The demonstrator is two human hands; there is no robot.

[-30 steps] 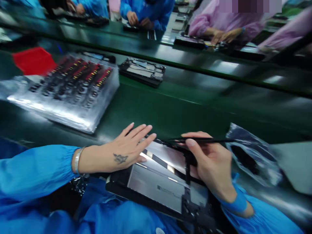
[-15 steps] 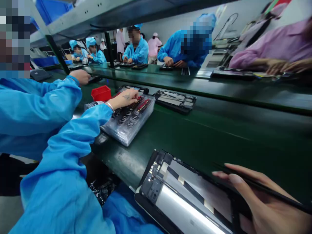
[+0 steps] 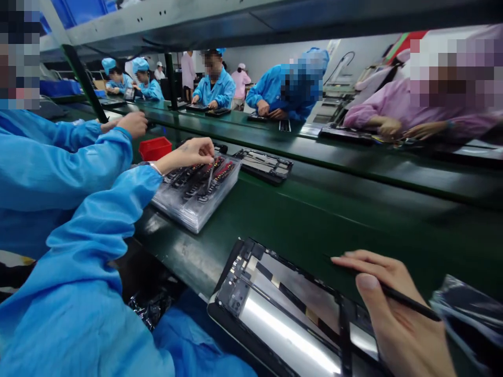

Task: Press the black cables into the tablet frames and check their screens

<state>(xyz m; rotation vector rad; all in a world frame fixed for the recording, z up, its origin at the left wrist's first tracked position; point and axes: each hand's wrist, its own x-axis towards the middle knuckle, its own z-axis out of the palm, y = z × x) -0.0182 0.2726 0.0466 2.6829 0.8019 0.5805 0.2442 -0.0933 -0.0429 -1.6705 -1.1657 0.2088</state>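
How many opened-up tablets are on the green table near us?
2. One open tablet lies at the near edge by the right hand; the other tablet lies farther off, beside the clear parts tray. The far bench may hold more.

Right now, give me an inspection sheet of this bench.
surface: green belt, glossy.
job's things: opened tablet at the near edge; clear tray of small parts.
clutter: red bin; plastic bag; second opened device.
hands: left hand pinches a thin strip over the tray; right hand holds a black stick.
cables: nothing seen on the belt.
surroundings: co-worker's sleeve at left; others in blue and pink coats opposite.
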